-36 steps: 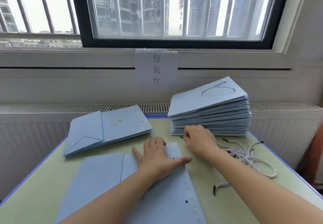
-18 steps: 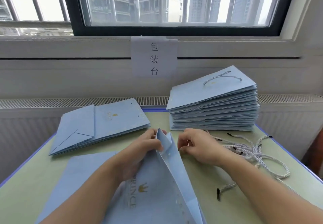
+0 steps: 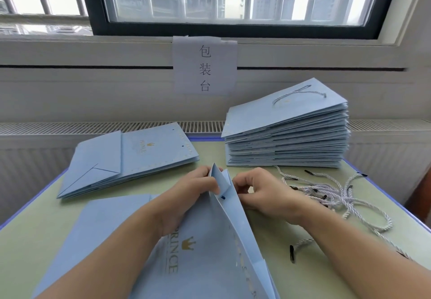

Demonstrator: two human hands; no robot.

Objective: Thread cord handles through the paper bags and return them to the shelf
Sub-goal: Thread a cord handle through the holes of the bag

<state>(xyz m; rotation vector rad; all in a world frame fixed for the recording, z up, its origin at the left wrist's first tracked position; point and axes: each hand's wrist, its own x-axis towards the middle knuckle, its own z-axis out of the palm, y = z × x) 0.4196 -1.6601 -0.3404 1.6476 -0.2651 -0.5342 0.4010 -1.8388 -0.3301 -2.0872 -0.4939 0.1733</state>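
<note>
On bag (image 3: 198, 240): gold "PRINCE", crown.

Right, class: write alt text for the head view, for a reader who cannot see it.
Two hands work a blue paper bag open on a green table: the left hand pinches its top edge, the right hand is curled beside a cord tip in its hole. Loose cords lie right, a tall stack behind them, a low stack left.

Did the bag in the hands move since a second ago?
Yes. The bag lay flat on the table; now its mouth is lifted, nearer the tall stack.
</note>
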